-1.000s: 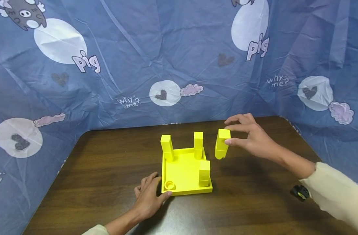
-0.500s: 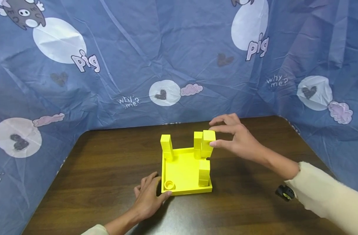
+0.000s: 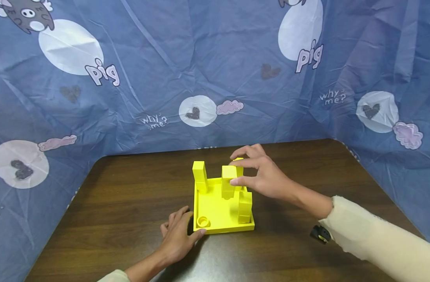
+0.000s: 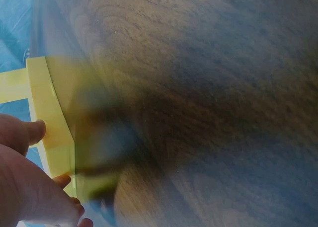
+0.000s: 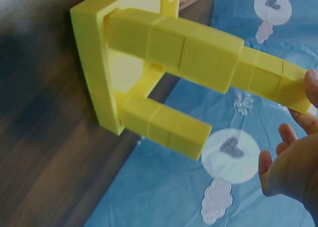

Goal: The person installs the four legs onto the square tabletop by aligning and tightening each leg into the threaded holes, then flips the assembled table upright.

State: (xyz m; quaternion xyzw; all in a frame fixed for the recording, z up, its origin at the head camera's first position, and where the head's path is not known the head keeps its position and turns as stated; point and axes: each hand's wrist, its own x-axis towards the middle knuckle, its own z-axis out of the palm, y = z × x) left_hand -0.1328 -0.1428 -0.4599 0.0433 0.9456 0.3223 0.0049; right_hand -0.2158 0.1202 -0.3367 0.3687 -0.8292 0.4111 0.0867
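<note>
A square yellow tray (image 3: 215, 209) with low walls lies on the table. Upright yellow block posts stand at its back left (image 3: 199, 176), back right and front right (image 3: 245, 207) corners; a round socket (image 3: 203, 222) shows at the front left. My left hand (image 3: 177, 243) holds the tray's front left corner, thumb at the front wall. Between thumb and fingertips, my right hand (image 3: 268, 176) pinches the top of another segmented yellow post (image 3: 228, 180), upright over the tray. The hand partly hides the back right post (image 3: 240, 168). In the right wrist view, the held post (image 5: 271, 78) is partly hidden behind a standing one.
The dark wooden table (image 3: 130, 203) extends around the tray. Behind it and along both sides hangs a blue printed cloth (image 3: 158, 78). A small black device (image 3: 320, 234) sits at the right sleeve (image 3: 370, 231).
My right hand has carried the post leftward from beside the tray, past the back right post, to above the tray's floor. The left hand and the tray have stayed in place.
</note>
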